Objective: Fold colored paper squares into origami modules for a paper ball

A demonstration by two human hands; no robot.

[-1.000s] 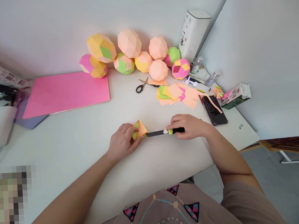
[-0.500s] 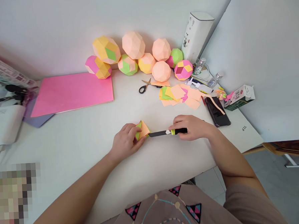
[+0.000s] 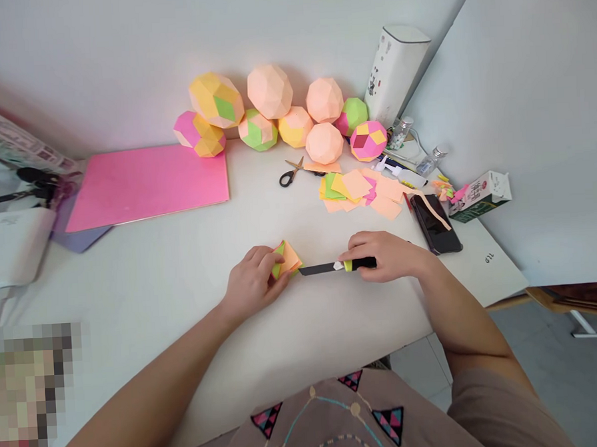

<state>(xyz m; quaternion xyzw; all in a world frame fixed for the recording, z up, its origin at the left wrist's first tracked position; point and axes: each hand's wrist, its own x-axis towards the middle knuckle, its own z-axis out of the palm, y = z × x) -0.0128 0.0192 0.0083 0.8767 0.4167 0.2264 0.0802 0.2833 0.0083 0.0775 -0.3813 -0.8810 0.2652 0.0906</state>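
Observation:
My left hand [image 3: 254, 284] is curled on a small folded paper piece [image 3: 287, 258], orange with a green side, held down on the white table [image 3: 156, 284]. To its right, my right hand [image 3: 380, 254] grips a black tool with a green and white band [image 3: 337, 267], lying flat. The tool's black tip points left and meets the paper piece's right edge.
Several faceted paper balls [image 3: 269, 90] stand along the back wall. Black-handled scissors [image 3: 290, 172], a heap of coloured paper squares [image 3: 357, 188], a phone [image 3: 434, 222], a small carton [image 3: 478, 195], a white canister [image 3: 394, 69], a pink sheet [image 3: 149, 184] and a white device [image 3: 12, 246] surround the hands.
Both hands hold the same grip on the paper piece and the tool. The view has shifted slightly, so everything sits a little further right.

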